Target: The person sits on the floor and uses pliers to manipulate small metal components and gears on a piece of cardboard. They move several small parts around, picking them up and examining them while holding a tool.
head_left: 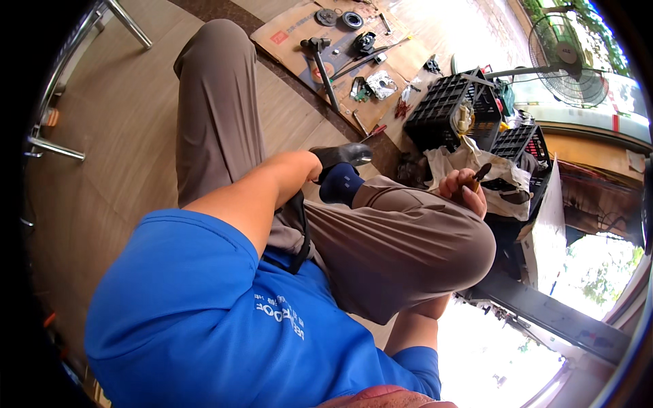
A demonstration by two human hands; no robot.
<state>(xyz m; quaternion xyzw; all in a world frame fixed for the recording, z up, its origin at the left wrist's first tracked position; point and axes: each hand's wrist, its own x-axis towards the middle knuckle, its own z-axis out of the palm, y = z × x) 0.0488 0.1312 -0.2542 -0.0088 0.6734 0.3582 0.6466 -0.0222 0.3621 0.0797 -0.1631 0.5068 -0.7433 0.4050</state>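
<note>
My left arm reaches down to the black shoe (340, 155) on my bent leg's foot, where a dark blue sock (340, 183) shows. My left hand (313, 167) is at the shoe's side; its fingers are hidden, so its grip does not show. Beyond the bent knee, my right hand (468, 190) is closed around a short brown thing with a dark tip (481, 173), whose kind I cannot make out. Just past the shoe's toe lies a screwdriver with a red handle (376, 130).
A cardboard sheet (289, 51) on the floor bears a hammer (323, 68), round dark parts (352, 20) and a silvery metal part (382, 83). Black plastic crates (442, 102) stand to the right, near a fan (568, 58). Metal chair legs (129, 24) are at the upper left.
</note>
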